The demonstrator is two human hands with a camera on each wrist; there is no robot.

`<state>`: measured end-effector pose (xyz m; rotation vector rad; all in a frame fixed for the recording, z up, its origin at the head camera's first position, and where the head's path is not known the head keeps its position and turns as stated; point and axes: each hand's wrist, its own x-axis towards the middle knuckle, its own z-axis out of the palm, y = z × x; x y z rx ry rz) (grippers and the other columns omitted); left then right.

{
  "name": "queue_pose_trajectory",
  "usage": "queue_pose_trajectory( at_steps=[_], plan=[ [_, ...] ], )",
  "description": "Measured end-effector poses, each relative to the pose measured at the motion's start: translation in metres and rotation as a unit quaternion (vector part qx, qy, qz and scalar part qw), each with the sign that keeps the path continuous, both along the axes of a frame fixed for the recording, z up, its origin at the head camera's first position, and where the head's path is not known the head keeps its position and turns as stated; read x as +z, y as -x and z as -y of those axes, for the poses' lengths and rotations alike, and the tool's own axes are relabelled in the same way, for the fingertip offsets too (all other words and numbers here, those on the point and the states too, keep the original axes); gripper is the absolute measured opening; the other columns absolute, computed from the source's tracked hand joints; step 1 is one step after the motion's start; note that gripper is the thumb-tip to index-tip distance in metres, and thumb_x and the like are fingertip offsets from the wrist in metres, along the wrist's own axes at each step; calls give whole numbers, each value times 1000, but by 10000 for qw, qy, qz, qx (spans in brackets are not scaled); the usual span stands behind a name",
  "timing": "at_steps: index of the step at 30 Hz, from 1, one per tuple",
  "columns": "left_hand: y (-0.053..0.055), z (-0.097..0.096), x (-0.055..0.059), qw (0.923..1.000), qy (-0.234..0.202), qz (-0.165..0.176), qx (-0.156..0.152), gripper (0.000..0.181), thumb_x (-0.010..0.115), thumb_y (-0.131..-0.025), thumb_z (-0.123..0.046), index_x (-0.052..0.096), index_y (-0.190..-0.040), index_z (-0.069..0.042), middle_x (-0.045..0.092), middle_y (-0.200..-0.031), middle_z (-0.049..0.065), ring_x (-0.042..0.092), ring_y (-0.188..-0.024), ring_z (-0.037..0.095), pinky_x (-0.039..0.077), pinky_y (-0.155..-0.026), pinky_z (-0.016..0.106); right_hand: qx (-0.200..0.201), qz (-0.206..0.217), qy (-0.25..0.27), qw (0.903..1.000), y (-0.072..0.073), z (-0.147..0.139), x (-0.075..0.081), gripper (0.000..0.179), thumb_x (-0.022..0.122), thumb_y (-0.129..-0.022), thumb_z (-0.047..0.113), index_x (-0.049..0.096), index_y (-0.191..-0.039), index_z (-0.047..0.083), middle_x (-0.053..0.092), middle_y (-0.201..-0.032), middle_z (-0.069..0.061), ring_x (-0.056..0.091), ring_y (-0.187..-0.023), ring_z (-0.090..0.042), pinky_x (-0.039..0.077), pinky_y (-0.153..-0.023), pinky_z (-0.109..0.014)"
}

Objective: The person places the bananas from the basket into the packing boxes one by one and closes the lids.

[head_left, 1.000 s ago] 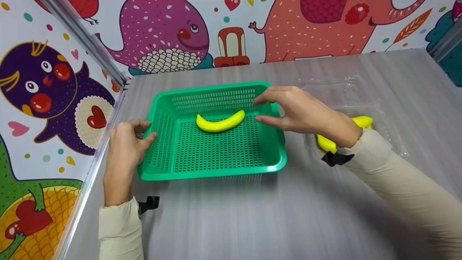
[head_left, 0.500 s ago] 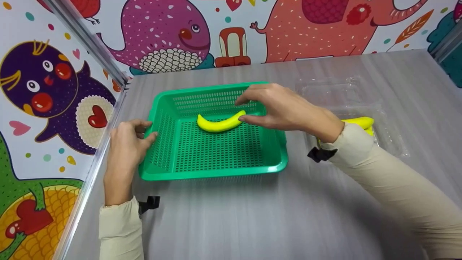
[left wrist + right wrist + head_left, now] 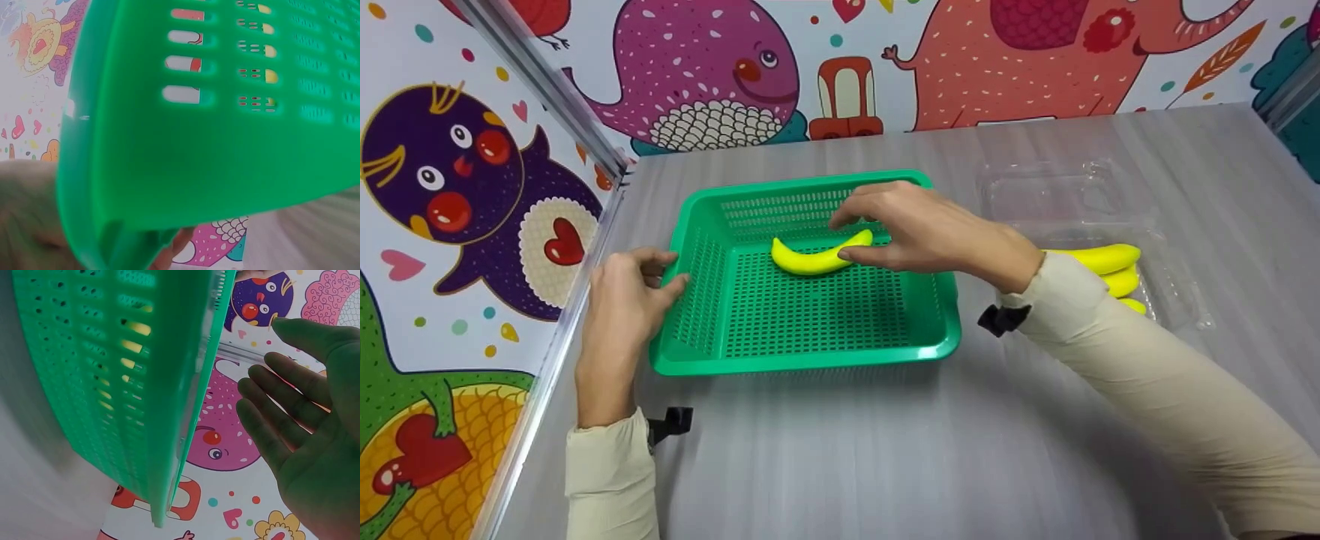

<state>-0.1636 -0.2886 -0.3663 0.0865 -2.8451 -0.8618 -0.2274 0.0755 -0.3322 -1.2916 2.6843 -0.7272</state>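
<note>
A green plastic basket (image 3: 810, 363) with slotted walls stands on the table. One yellow toy-like banana (image 3: 810, 261) lies on its floor toward the back. My left hand (image 3: 622, 307) holds the basket's left rim; in the left wrist view the basket wall (image 3: 169, 163) hides most of that hand. Over the right side of the basket, my right hand (image 3: 915, 229) is held with thumb and fingers apart. Its thumb overlaps the banana's right end in the head view. From the right wrist view, the right hand (image 3: 315, 416) is above the rim, empty, with fingers extended.
A clear plastic clamshell box (image 3: 1177, 292) lies open to the right, its lid (image 3: 1042, 191) folded back. Several yellow bananas (image 3: 1110, 259) lie in it, partly hidden by the right sleeve. Cartoon-printed walls (image 3: 997, 67) bound the table's back and left.
My right hand has moved left, from the basket's right rim to over the banana's right end. More of the boxed bananas now show. The left hand and basket have barely moved.
</note>
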Motion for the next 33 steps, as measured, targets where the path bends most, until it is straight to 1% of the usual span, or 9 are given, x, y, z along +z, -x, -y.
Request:
queue_pose_trajectory(
  at_steps=[6,10,14,19,27,33],
  plan=[
    [0,0,0,10000,3,-5,-5,35,81,-96,-10,76,-127,6,77,-114,30,74,-104,42,59,-93,56,73,-30,-43,10000,3,10,6,42,76,-102,37,74,-137,13,76,-136,-4,68,-129,-20,59,-107,-41],
    [1,0,0,10000,-3,-5,-12,35,82,-96,-9,76,-127,6,78,-113,29,74,-103,42,59,-93,55,125,-55,-13,9999,4,17,8,41,76,-103,36,74,-137,13,76,-135,-3,70,-125,-20,60,-105,-40],
    [1,-1,0,10000,-14,8,-18,35,82,-96,-10,76,-127,5,78,-113,29,74,-103,41,59,-92,54,179,14,11,9998,5,23,8,40,76,-103,35,74,-137,13,76,-135,-4,71,-122,-20,60,-104,-39],
    [0,1,-1,10000,-12,-6,-27,35,82,-96,-9,76,-127,6,78,-113,29,74,-102,41,59,-92,53,142,116,9,9998,7,31,9,39,75,-104,35,74,-136,14,76,-135,-2,70,-122,-19,60,-104,-38],
    [0,2,0,10000,0,-10,8,35,81,-96,-10,76,-126,6,78,-113,29,74,-103,41,59,-92,54,177,184,30,9997,10,43,7,36,73,-105,34,74,-136,15,76,-134,-1,69,-123,-17,58,-106,-38],
    [0,0,0,10000,-40,-25,10,35,82,-96,-9,76,-126,6,78,-113,29,75,-102,41,60,-91,53,213,236,46,9995,13,49,3,37,73,-105,35,74,-136,14,76,-134,-2,69,-124,-18,58,-106,-38]
  ],
)
